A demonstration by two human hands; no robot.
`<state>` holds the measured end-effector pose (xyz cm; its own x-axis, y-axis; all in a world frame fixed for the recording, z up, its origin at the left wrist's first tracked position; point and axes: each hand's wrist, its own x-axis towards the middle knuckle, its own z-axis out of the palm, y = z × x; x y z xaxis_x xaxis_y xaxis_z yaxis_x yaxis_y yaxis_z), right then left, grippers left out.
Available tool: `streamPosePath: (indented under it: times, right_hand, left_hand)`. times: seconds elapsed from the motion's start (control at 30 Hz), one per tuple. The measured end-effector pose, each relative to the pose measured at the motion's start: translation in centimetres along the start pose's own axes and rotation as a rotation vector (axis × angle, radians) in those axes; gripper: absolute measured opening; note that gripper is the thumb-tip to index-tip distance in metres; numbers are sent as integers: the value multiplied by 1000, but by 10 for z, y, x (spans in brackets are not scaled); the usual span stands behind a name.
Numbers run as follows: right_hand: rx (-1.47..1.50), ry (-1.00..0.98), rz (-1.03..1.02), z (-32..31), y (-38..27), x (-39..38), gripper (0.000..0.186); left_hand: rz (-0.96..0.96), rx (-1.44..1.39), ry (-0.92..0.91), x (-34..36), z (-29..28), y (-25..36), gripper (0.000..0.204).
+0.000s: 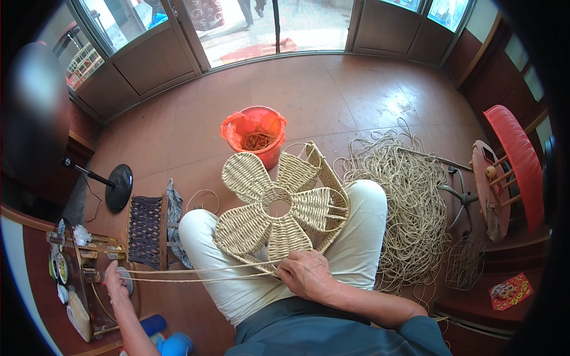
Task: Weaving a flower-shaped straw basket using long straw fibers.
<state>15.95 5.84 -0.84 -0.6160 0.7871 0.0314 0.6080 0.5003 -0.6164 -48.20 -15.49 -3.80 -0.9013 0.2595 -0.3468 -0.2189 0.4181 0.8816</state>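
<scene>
Across my lap lies a flower-shaped woven straw piece [243, 230] with several petals around a round central hole. A woven band curves along its right side, and several loose strands stand out at the right petal. My right hand [306, 274] is closed on the near edge of this piece, below the bottom petal; its fingertips are partly hidden. Out to the left, my left hand [117, 282] is closed on a straw cord [202, 275]. Two taut lengths of that cord run from the left hand to the edge beside my right hand.
A large tangled heap of straw cord [409, 219] covers the floor on my right, beside a tipped red-backed chair [516, 160]. Ahead stands a red bucket [270, 155] with fibre scraps. Leftward are a dark woven stool [147, 228], a round black stand base [120, 188] and a cluttered small table [77, 267].
</scene>
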Motion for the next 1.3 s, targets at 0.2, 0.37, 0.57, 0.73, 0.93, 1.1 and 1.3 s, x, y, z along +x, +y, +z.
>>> streamPosePath:
  times: [0.2,0.37,0.57,0.73,0.93,1.1,1.3]
  right_hand:
    - [46,1,8,-8,-1,11,17]
    - [39,-23,94,-8,-4,14,17]
    - [-2,-28,80,-5,-13,12,16]
    - [-38,-8,88,-4,-14,10,14]
    - [-82,45,75,2,-12,9,12]
    - [-71,45,56,2,-13,8,15]
    - [-89,-11,11,0,-10,7,17]
  left_hand:
    - [298,182,144,79,-145,71,27]
    - [819,705,-229,-128,116,71,32]
    - [1060,750,-859,-347,229,18,21]
    - [390,592,-1006,-348,237,20,18]
    - [723,626,-827,-352,273,22,17]
    - [867,668,-978,-357,283,15,23]
    - [-420,450,-1428,-353,294,40,40]
